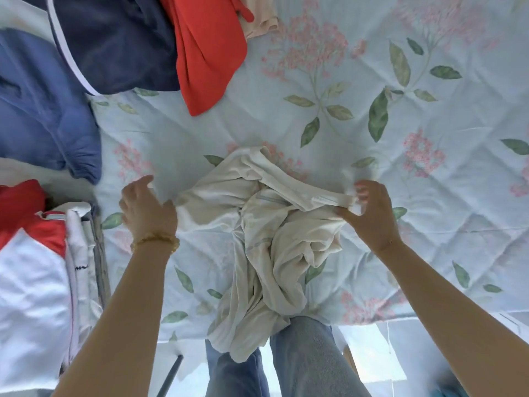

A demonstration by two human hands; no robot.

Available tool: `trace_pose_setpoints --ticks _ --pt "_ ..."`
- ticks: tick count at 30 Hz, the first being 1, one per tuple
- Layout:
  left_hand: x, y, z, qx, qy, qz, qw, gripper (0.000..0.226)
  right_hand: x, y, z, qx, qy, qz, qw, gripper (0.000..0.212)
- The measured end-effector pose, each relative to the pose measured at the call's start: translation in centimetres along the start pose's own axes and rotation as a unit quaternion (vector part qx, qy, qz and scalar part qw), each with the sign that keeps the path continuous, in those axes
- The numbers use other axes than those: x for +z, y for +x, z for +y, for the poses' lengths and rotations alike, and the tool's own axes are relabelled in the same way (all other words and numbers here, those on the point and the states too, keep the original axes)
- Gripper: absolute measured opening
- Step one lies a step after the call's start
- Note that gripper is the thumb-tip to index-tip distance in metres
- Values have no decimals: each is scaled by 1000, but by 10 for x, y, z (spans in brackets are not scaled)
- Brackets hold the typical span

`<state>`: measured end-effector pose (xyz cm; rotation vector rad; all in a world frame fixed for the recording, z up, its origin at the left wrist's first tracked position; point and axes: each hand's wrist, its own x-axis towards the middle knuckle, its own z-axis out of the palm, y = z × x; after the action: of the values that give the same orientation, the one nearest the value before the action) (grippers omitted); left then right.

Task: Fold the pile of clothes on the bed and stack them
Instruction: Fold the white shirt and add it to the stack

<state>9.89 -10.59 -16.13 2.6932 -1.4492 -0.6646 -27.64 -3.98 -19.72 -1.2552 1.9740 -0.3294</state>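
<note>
A crumpled cream-white garment (266,242) lies on the floral bedspread (400,124) in front of me, its lower end hanging over the bed's near edge. My left hand (146,207) grips its left edge, a gold bracelet on the wrist. My right hand (369,207) pinches its banded edge at the right. Unfolded clothes lie at the far left: a navy garment with a white stripe (114,44), a red one (209,55), a blue one (43,110) and a beige one (260,18).
A stack of folded clothes (37,267), white with red on top, sits at the left beside my left arm. My legs in jeans (303,365) stand against the bed's near edge, below the hanging garment.
</note>
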Motion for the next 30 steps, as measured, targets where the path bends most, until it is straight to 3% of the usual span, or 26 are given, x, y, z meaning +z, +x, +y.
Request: trace_pose_setpoints --ticks 2,5,8,10,12,14,16,21,23,27,30 --pt "5 -1 17 125 11 5 992 48 0 2 -2 74 41 -17 996 57" --pt "25 3 60 229 -29 -94 968 43 5 7 -6 142 6 -62 988 54" --pt "46 16 96 228 -5 -188 955 58 9 10 -15 146 -47 -88 984 53" --pt "55 29 107 211 19 -228 950 56 11 8 -18 138 -18 -94 986 47" --pt "56 36 111 204 8 -285 937 36 9 3 -20 141 69 -94 983 33" --pt "49 36 112 212 -59 -305 927 40 4 -6 -22 172 200 -108 958 19" --pt "34 29 110 205 -156 -293 921 42 -4 -20 -28 184 314 -127 923 25" --pt "-53 -8 95 179 -370 -308 858 28 -43 -71 -73 111 401 -122 901 26" --pt "-103 -27 89 161 -446 -307 825 20 -67 -96 -101 82 366 -99 922 33" --pt "-214 -70 81 211 -484 -267 806 25 -134 -155 -169 26 264 -27 964 48" --pt "-308 -102 76 261 -493 -220 800 25 -197 -211 -227 -39 219 -6 975 38"
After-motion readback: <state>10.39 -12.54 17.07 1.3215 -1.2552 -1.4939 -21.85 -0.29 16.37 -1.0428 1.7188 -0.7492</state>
